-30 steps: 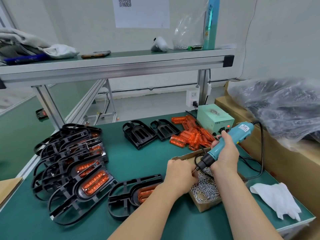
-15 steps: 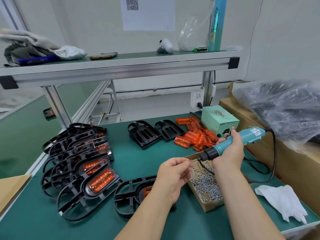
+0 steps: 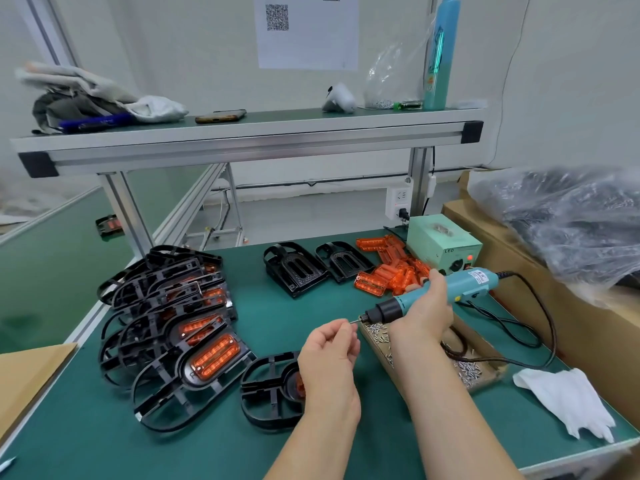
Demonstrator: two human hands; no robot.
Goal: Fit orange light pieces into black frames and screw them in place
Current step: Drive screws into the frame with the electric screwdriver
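Screw at driver tip, over a black frame.
Nearest, an open-ribbed black plastic frame with an orange piece seated, flat on the green mat, partly under the left hand. Left hand pinches the small metal screw at the bit. Right hand grips the teal driver, near level above a cardboard box of loose screws. Left: stack of fitted frames. Far: two empty frames and a heap of translucent orange pieces.
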